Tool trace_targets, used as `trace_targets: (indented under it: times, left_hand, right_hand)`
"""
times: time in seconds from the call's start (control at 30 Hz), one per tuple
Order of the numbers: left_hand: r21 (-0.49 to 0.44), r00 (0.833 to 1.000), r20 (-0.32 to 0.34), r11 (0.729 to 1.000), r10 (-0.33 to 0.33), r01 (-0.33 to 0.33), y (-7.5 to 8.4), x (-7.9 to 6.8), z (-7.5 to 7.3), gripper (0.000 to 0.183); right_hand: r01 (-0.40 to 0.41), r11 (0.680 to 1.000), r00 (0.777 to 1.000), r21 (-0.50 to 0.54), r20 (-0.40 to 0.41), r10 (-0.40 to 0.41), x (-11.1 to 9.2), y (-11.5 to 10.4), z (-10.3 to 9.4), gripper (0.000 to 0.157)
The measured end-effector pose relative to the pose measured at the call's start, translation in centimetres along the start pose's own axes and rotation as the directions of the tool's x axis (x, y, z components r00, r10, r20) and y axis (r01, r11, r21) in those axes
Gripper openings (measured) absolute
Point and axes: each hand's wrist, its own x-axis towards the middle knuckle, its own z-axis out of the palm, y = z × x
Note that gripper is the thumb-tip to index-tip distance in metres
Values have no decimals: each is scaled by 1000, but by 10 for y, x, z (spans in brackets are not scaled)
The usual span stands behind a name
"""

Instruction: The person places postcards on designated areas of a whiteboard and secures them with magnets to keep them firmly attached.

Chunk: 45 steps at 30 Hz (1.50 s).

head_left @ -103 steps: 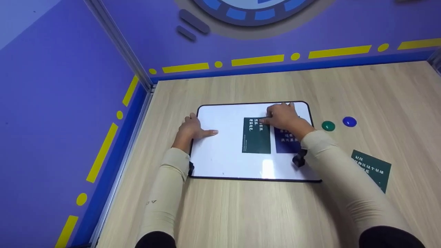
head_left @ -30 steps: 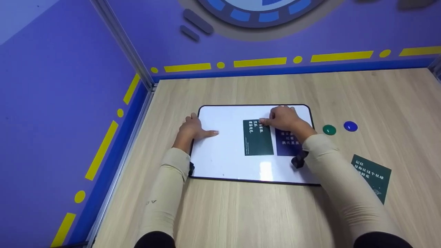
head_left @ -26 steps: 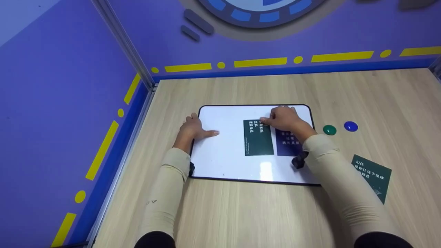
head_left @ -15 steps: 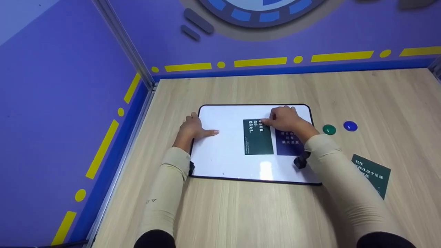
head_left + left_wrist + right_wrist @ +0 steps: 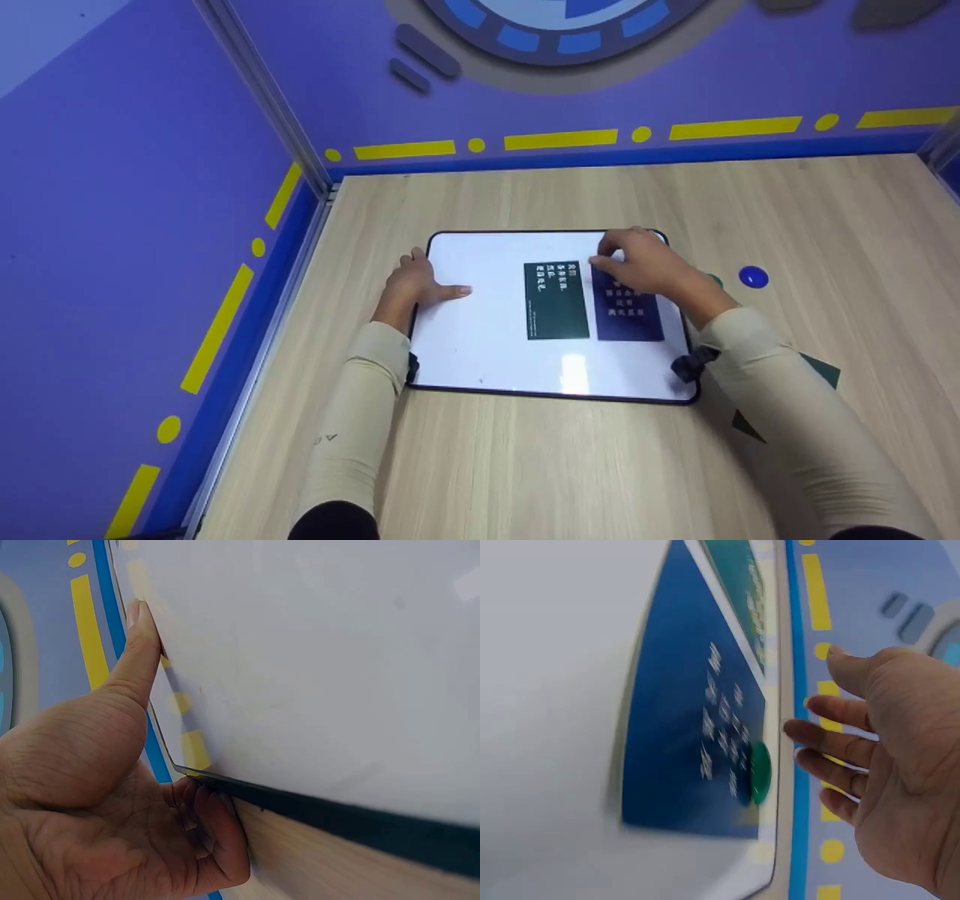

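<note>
Lying on the right part of the board (image 5: 480, 337), the blue card (image 5: 630, 315) runs its long axis from the person's side toward the far edge. The relation that counts most, I judge, is the right hand (image 5: 645, 262) to that card's far end: it hovers just over it, and is much the nearer hand. A green disc (image 5: 761, 772) sits on the card at that end, beneath the hand; the right wrist view shows the fingers spread fairly wide, apart from the disc, holding nothing. A shadow along the card's near end suggests it does not lie quite flat.

Just left of the blue card, with a narrow strip of board between, is the green card (image 5: 557, 307), its long axis almost parallel. Farther left, the left hand (image 5: 412, 285) grips the board's edge, thumb laid on the white face, fingers curled at the rim.

Right of the board, on the table (image 5: 585, 457), lie the blue disc (image 5: 754, 277) and the other green disc (image 5: 718, 280), the latter mostly behind the right wrist. The sleeve (image 5: 810, 442) covers most of a second green card (image 5: 823, 370); whether the dark triangle (image 5: 748, 426) beside it is its corner, I cannot tell. In the right wrist view the cards' writing is blurred and the green card is cut off.
</note>
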Motion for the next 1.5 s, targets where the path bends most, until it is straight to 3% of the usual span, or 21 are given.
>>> trace_targets:
  times: [0.23, 0.47, 0.67, 0.87, 1.03, 1.33, 1.5]
  left_hand:
    - [5, 1000, 5, 1000, -3, 3, -4, 1, 2, 133]
    - [-17, 1000, 2, 1000, -15, 15, -4, 0, 0, 133]
    - [-24, 1000, 2, 1000, -10, 10, -3, 1, -1, 133]
    - [-16, 1000, 9, 1000, -6, 7, -2, 2, 0, 133]
    - [-4, 1000, 3, 1000, 1, -1, -1, 3, 0, 132]
    - [20, 1000, 5, 1000, -8, 8, -2, 2, 0, 131]
    - [0, 1000, 1, 1000, 1, -1, -3, 3, 1, 132]
  right_hand:
    - [-79, 992, 993, 94, -83, 87, -27, 32, -17, 29]
    - [-65, 994, 983, 85, -166, 78, -53, 72, -28, 24]
    - [-102, 990, 970, 93, -210, 120, -77, 92, -42, 28]
    - [-192, 975, 963, 108, -168, 208, -101, 117, -55, 41]
    - [-246, 959, 954, 144, -141, 266, -117, 133, -57, 42]
    - [-290, 941, 942, 173, -121, 312, -125, 143, -57, 47]
    - [-323, 932, 937, 164, -78, 339, -126, 150, -58, 62]
